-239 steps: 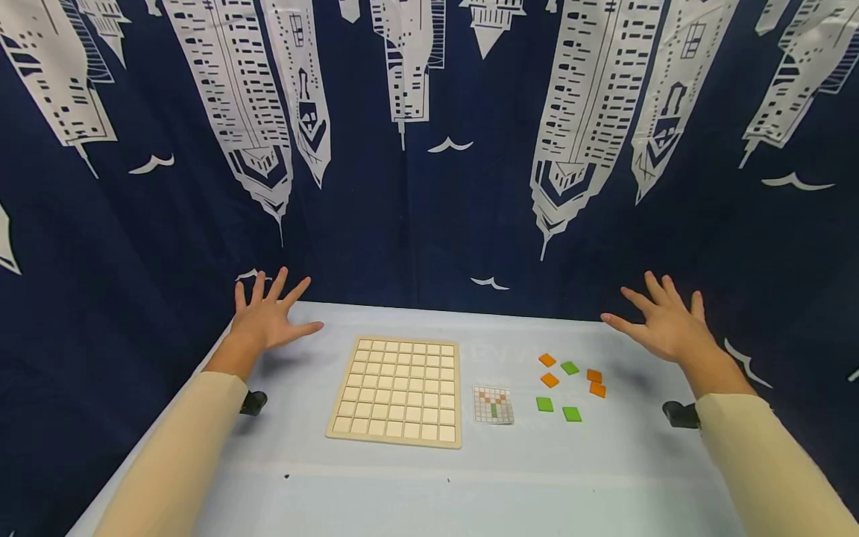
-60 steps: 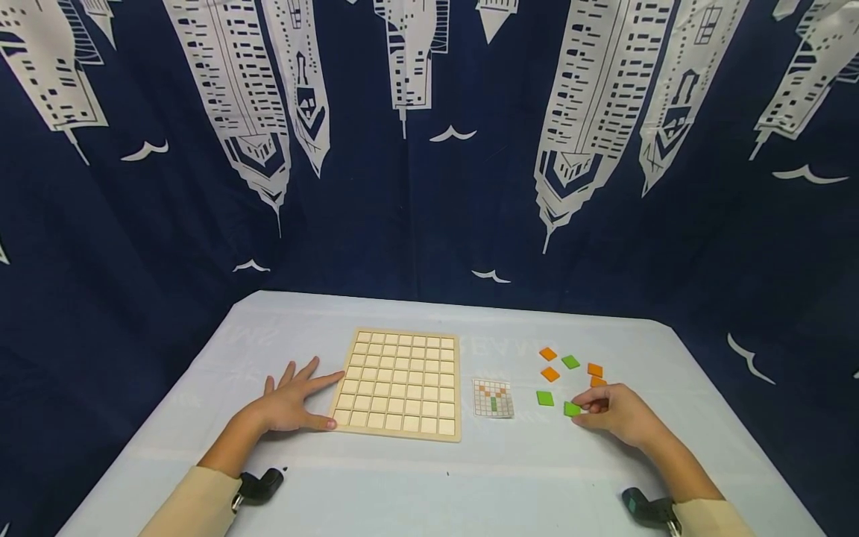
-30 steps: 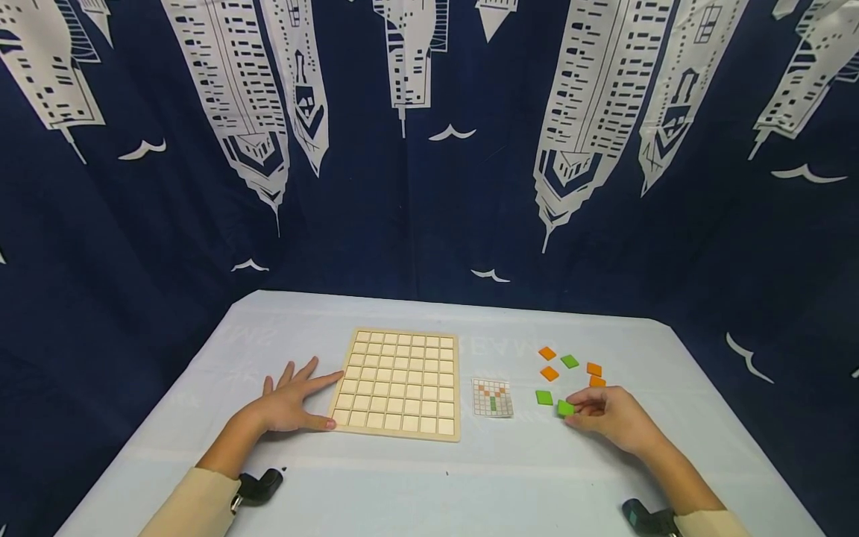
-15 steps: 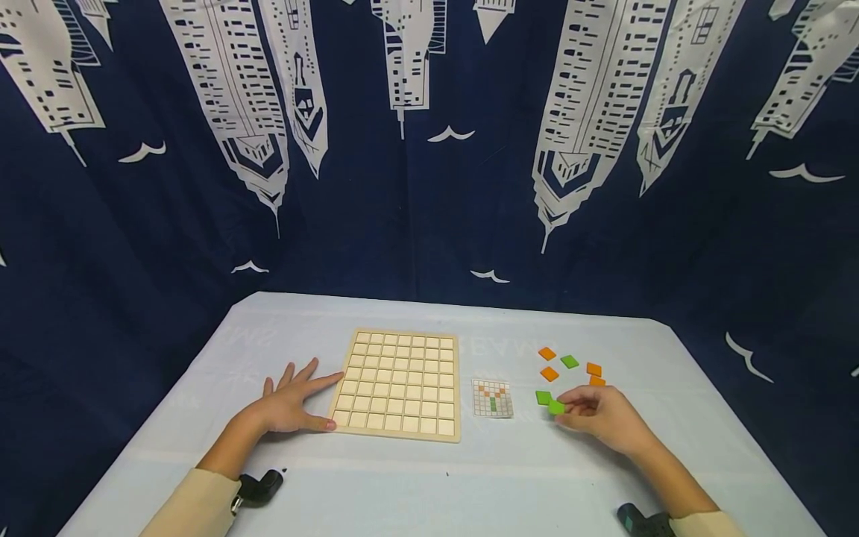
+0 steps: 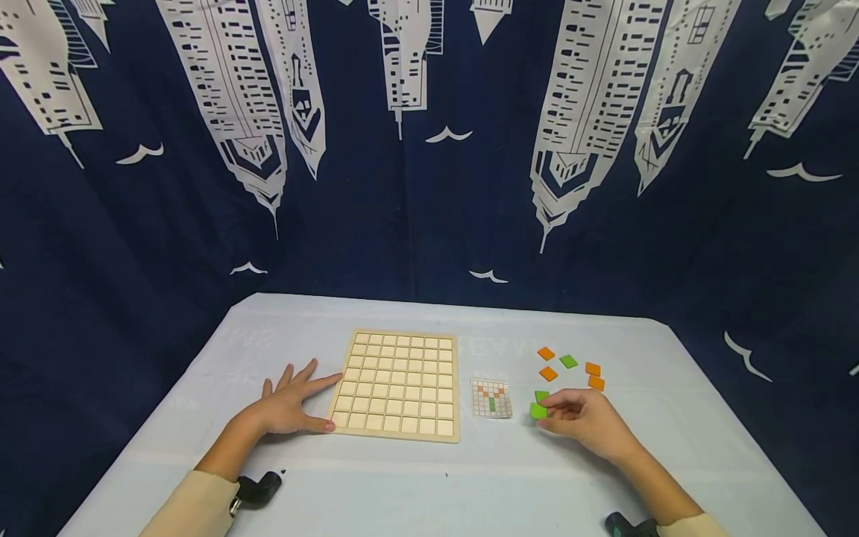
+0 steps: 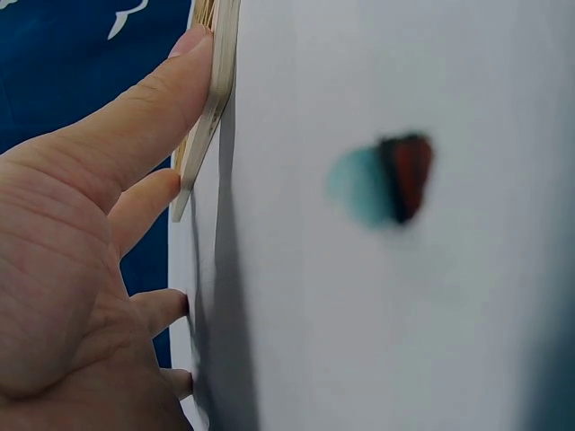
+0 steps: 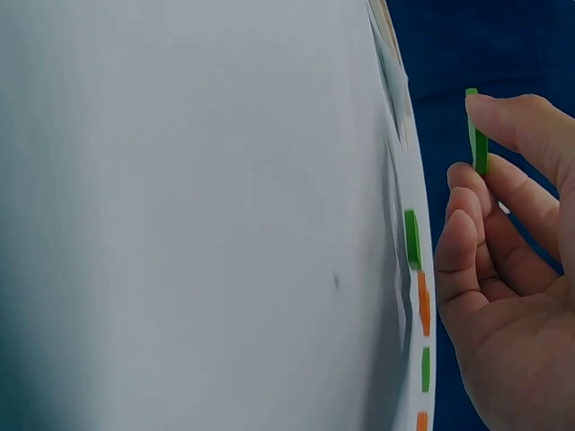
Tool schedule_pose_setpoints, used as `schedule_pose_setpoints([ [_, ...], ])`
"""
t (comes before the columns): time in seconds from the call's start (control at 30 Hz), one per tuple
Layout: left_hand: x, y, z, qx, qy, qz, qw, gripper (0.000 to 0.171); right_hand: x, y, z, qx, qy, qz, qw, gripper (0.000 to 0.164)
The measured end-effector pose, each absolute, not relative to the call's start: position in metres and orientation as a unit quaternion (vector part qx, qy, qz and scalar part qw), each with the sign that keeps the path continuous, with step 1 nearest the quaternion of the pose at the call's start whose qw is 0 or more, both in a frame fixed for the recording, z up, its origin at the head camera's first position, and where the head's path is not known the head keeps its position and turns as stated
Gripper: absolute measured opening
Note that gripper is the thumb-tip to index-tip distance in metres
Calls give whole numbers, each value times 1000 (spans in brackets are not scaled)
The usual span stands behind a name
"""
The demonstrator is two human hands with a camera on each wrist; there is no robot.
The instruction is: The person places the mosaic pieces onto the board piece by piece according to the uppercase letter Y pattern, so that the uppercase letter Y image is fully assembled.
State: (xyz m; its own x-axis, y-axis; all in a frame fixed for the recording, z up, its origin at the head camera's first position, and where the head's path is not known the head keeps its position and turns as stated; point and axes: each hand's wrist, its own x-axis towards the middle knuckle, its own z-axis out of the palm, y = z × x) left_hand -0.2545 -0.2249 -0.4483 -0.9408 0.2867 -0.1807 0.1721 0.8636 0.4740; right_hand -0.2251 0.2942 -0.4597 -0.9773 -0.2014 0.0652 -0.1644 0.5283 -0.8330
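Between the thumb and index finger of my right hand (image 5: 584, 419) is a small green square tile (image 7: 477, 133), lifted off the table in the right wrist view. In the head view it partly covers another green tile (image 5: 541, 396) lying behind it. My left hand (image 5: 285, 403) lies spread at the left side of a pale wooden grid board (image 5: 458, 388). Its thumb and index fingertip touch the board's edge, and the other fingers are stretched out on the table. The grid's squares are all plain cream.
A small printed pattern card (image 5: 492, 398) with orange and green squares lies right of the board. Behind my right hand are several orange tiles (image 5: 548, 374) and a green tile (image 5: 568, 361). A dark blue curtain (image 5: 403, 224) hangs past the table's (image 5: 376, 485) far edge.
My right hand first pinched the near green tile, then picked it up and carried it left, past the other near green tile. My left hand came down to the board's edge and stays there.
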Motion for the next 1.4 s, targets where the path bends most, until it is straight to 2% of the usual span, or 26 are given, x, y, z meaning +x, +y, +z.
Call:
schedule_pose_setpoints([
  [1.4,-254,-225,-448,124,952,252,122,99,-227,221,-460,-191,830,-523,44,28],
])
